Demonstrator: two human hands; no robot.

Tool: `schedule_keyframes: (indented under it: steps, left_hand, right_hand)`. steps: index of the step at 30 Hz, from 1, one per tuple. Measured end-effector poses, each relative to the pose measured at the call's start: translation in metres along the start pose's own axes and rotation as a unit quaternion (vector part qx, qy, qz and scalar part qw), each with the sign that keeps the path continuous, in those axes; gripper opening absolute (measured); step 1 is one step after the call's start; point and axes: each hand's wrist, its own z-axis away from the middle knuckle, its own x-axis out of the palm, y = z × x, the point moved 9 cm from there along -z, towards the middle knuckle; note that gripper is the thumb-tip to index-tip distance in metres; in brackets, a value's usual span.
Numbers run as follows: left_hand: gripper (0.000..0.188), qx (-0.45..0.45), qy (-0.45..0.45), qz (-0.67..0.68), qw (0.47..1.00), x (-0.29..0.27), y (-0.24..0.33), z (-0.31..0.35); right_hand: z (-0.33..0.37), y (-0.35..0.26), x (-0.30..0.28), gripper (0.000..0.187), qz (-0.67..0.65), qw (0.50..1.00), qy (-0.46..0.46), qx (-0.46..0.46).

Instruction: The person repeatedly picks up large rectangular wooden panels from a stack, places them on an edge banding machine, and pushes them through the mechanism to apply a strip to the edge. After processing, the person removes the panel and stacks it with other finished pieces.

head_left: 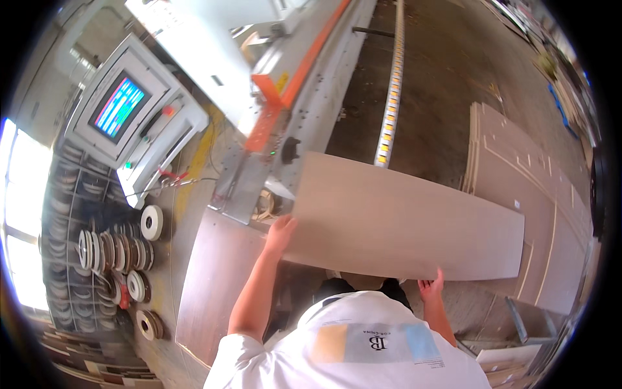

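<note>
A large flat beige-brown board (402, 223) lies level in front of me, its far side over the end of a roller rail. My left hand (281, 235) is closed at the board's near left corner, next to the metal machine bed. Under the near edge, toward the right, my right hand (431, 286) supports the board with the thumb up beside the edge; its fingers are partly hidden. The rail (390, 110), set with small yellow and white rollers, runs away from the board. An edge-banding machine with an orange guide strip (316, 52) stands along the left.
A control panel with a lit screen (120, 107) stands at the left. Below it are rolls of edge banding (116, 251). Stacked boards (518, 168) lie on the right. A smooth, pale brownish surface (220, 279) is left of my forearm.
</note>
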Motion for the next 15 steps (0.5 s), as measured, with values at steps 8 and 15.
schedule_keyframes:
  steps: [8,15]
  left_hand:
    - [0.042,0.190,0.439,0.028,0.878,-0.330,0.008,-0.104]
    - [0.035,0.180,0.367,0.061,0.911,-0.445,0.033,-0.150]
  right_hand:
    - [0.026,0.024,-0.004,0.051,0.193,0.977,-0.076,0.046]
    - [0.072,0.026,0.016,0.054,0.297,0.954,-0.031,-0.023]
